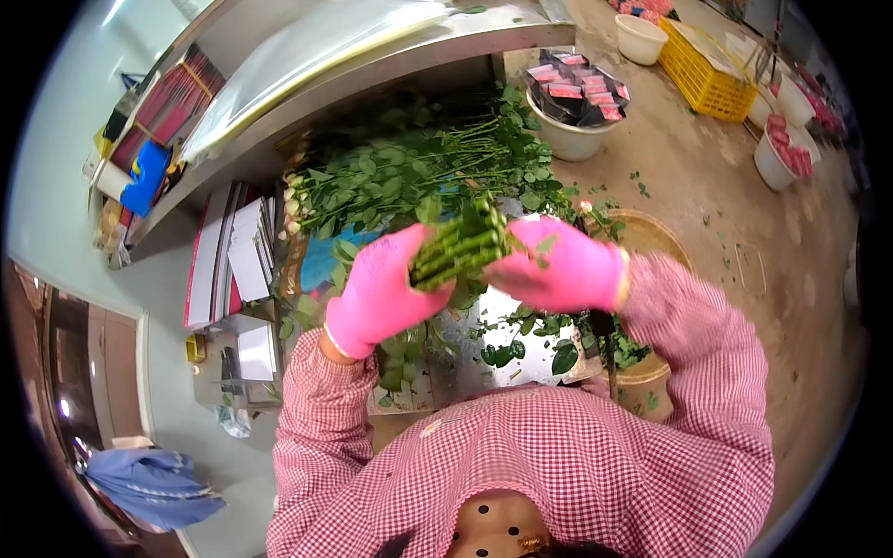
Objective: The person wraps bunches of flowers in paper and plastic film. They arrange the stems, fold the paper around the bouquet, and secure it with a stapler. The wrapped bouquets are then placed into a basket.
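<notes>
My left hand point(387, 286), in a pink glove, is closed around a bundle of cut green stems point(464, 247). The stem ends point to the right, and the bundle's other end is hidden. Blurred by motion, my right hand point(565, 265) in a matching glove is against the right side of the bundle, near the stem ends and a few leaves. Whether its fingers grip anything cannot be made out. Beyond both hands lies a pile of leafy rose stems point(418, 157), with pale rose heads point(293, 202) at its left end. Loose leaves point(502, 352) litter the metal work surface point(499, 307) below my hands.
A metal shelf point(446, 45) overhangs the pile. White cards point(251, 251) stand at the left. To the right is a tan tub point(645, 234) with leaves. A white bucket point(575, 139) holds black-wrapped bundles; a yellow crate point(708, 73) sits farther off on the floor.
</notes>
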`<move>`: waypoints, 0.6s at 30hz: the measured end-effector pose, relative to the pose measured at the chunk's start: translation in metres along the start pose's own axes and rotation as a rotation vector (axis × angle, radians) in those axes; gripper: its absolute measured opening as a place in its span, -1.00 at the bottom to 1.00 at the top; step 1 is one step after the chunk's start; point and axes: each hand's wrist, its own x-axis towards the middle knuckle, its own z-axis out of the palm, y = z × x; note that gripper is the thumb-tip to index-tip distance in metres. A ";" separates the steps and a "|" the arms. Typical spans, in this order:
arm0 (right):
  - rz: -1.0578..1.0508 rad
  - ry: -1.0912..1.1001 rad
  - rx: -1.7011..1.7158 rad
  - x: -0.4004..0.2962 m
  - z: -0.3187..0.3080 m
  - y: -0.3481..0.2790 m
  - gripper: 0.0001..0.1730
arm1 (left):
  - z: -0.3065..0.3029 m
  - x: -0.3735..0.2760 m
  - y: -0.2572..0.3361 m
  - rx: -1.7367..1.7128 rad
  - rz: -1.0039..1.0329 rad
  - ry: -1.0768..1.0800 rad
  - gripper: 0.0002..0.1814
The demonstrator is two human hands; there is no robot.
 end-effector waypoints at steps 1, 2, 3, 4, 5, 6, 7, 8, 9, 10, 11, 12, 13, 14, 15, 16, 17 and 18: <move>-0.076 0.078 0.039 -0.005 -0.004 -0.019 -0.85 | 0.004 0.003 -0.007 0.061 -0.027 0.047 -0.55; -0.186 0.079 -0.017 0.001 -0.021 -0.036 -0.86 | 0.013 0.011 -0.014 0.120 -0.041 0.081 -0.55; -0.282 0.098 -0.054 0.013 -0.039 -0.059 -0.87 | 0.019 0.014 -0.020 0.187 -0.063 0.088 -0.55; -0.242 -0.228 -0.294 0.047 -0.056 -0.059 -0.85 | 0.028 0.009 -0.024 0.245 0.040 0.116 -0.55; -0.137 -0.162 -0.212 0.067 -0.058 -0.043 -0.84 | 0.034 0.002 -0.035 0.199 0.193 -0.002 -0.56; -0.031 -0.156 -0.116 0.057 -0.054 -0.008 -0.76 | 0.048 -0.003 -0.025 0.163 0.178 -0.044 -0.56; 0.058 -0.135 0.008 0.049 -0.040 0.034 -0.68 | 0.059 -0.012 -0.020 0.144 0.131 -0.084 -0.56; 0.192 -0.011 0.015 0.024 -0.028 0.061 -0.61 | 0.061 -0.011 -0.011 0.077 0.116 -0.265 -0.60; 0.352 0.009 0.035 -0.011 -0.018 0.055 -0.65 | 0.050 -0.014 -0.002 0.077 0.178 -0.256 -0.60; 0.396 0.143 0.047 -0.055 0.009 0.047 -0.69 | 0.034 -0.009 0.001 0.063 0.175 -0.229 -0.60; 0.560 0.043 0.248 -0.079 0.025 0.025 -0.72 | 0.024 -0.009 -0.002 0.058 0.141 -0.200 -0.60; 0.399 -0.318 -0.042 -0.101 0.046 0.010 -0.74 | 0.023 -0.003 -0.008 0.093 0.116 -0.122 -0.59; 0.328 -0.436 0.058 -0.088 0.047 -0.022 -0.72 | 0.023 0.005 -0.021 0.134 0.073 -0.057 -0.58; 0.061 -0.166 0.221 -0.067 0.046 -0.047 -0.68 | 0.025 0.009 -0.034 0.163 0.026 -0.001 -0.55; -0.168 -0.043 0.088 -0.029 0.035 -0.062 -0.65 | 0.033 0.014 -0.046 0.235 -0.022 -0.037 -0.52; -0.219 -0.497 -0.291 0.035 -0.013 -0.077 -0.68 | 0.032 -0.001 -0.063 0.155 0.051 -0.057 -0.51; -0.149 -0.403 -0.171 0.033 0.005 -0.041 -0.69 | 0.037 -0.013 -0.055 0.142 0.048 -0.124 -0.51; -0.063 -0.302 -0.054 0.025 0.016 -0.006 -0.69 | 0.047 -0.017 -0.042 0.118 0.073 -0.201 -0.50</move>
